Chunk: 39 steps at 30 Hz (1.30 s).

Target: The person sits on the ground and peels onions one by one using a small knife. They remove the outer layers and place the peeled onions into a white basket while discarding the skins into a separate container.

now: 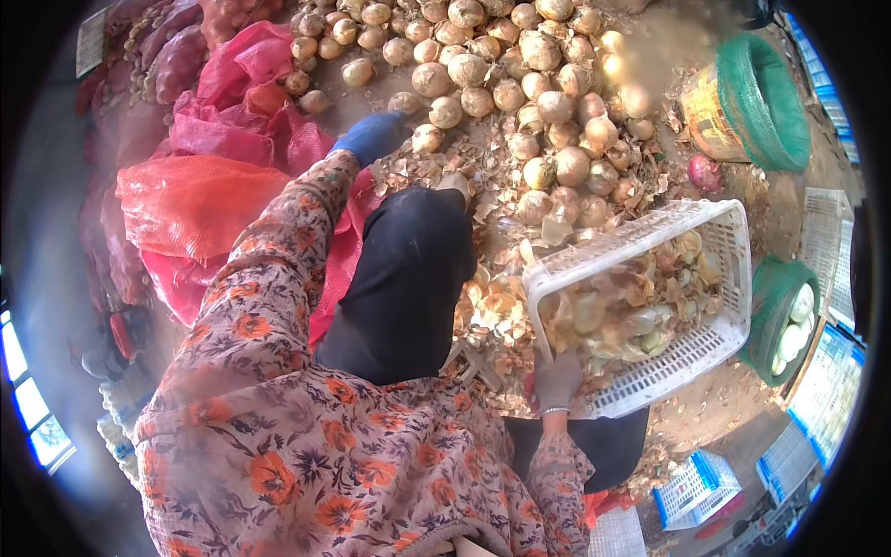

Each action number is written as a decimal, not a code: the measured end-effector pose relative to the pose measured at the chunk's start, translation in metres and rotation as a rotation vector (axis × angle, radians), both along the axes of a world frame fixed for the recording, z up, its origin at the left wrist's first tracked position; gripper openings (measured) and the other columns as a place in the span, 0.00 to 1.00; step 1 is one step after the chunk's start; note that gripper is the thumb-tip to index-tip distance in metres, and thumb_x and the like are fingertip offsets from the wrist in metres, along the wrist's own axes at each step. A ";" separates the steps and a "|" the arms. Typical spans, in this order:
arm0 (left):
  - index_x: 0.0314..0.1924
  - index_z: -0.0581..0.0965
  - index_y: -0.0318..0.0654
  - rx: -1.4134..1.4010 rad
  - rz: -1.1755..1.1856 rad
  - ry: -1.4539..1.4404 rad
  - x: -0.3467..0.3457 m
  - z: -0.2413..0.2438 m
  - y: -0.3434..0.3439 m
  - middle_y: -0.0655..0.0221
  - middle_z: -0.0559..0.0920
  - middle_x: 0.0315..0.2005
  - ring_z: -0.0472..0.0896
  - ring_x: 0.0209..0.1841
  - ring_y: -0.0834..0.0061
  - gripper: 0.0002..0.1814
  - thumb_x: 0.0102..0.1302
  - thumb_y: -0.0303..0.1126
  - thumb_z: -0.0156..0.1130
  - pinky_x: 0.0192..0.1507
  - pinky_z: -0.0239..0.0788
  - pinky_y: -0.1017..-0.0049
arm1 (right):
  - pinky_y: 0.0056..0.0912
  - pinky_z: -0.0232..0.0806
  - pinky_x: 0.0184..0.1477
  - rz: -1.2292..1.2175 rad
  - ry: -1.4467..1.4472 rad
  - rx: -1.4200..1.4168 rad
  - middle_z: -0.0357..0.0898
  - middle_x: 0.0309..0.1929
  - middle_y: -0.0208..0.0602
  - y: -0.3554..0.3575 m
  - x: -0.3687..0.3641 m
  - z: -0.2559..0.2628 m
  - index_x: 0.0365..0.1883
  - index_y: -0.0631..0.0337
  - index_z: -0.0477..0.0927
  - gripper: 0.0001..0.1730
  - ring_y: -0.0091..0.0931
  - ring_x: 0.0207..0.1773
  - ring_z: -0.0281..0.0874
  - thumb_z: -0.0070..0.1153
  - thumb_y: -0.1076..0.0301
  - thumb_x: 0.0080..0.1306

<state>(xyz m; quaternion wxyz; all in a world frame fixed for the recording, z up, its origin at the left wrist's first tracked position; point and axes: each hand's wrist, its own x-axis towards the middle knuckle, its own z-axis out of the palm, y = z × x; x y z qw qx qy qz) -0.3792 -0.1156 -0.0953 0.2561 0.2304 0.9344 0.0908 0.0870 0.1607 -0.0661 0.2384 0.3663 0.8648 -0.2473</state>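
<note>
My left hand (372, 138), in a blue glove, reaches forward beside a yellow onion (405, 103) at the near edge of a large onion pile (505, 94). Its fingers are partly hidden, so their grip is unclear. Low at the near left corner of a tilted white plastic crate (637, 233) is my right hand (559, 379), in a pale glove. A bit of red (530, 391) shows at that hand's left side; whether it is held cannot be told. Loose skins and several pale onions (644, 320) lie inside the crate.
Pink mesh sacks (230, 136) lie left of my leg. Onion skins (487, 299) litter the ground. At right stand a bucket with green netting (762, 104) and a green-netted container (766, 313) of peeled onions (793, 331). A red onion (704, 173) lies near the bucket.
</note>
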 end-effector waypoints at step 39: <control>0.64 0.72 0.32 0.986 -0.270 -0.700 0.193 0.196 0.083 0.83 0.71 0.31 0.66 0.27 0.93 0.20 0.77 0.33 0.52 0.27 0.58 0.89 | 0.37 0.76 0.48 -1.030 1.070 -0.765 0.77 0.54 0.36 -0.041 0.042 0.093 0.66 0.54 0.72 0.34 0.32 0.51 0.81 0.67 0.53 0.65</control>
